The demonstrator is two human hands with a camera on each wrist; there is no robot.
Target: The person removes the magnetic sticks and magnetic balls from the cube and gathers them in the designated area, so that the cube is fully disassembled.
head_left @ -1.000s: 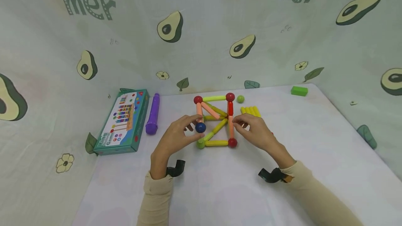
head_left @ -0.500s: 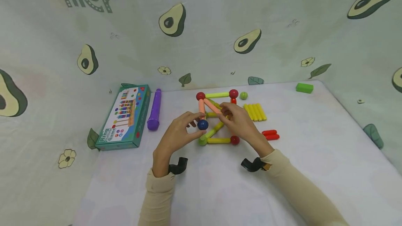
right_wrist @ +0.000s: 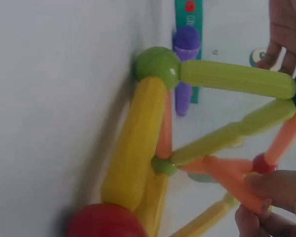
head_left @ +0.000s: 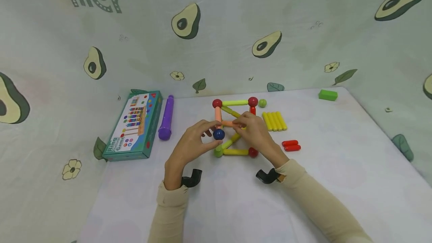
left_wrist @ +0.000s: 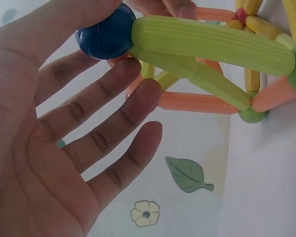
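A frame of magnetic rods and balls stands before me, with a green ball point(head_left: 218, 151) and a red ball point(head_left: 253, 152) at its near corners. My left hand point(head_left: 192, 141) holds the raised blue ball point(head_left: 219, 134) between thumb and forefinger; its other fingers are spread in the left wrist view. Light green rods point(left_wrist: 212, 47) run from that ball. Inside the frame, my right hand point(head_left: 255, 132) pinches an orange rod point(right_wrist: 232, 180) by one end. The rod lies nearly level in the head view, its other end pointing toward the blue ball.
Right of the frame lie several yellow rods point(head_left: 274, 121), two red rods point(head_left: 291, 145) and a loose green ball point(head_left: 262, 103). A green block point(head_left: 327, 95) sits at the far right. On the left are a purple stick point(head_left: 166, 119) and a game box point(head_left: 133, 126).
My right hand has moved left from the frame's right side and taken hold of the slanting orange rod. That rod has turned nearly level. My left hand stays at the blue ball.
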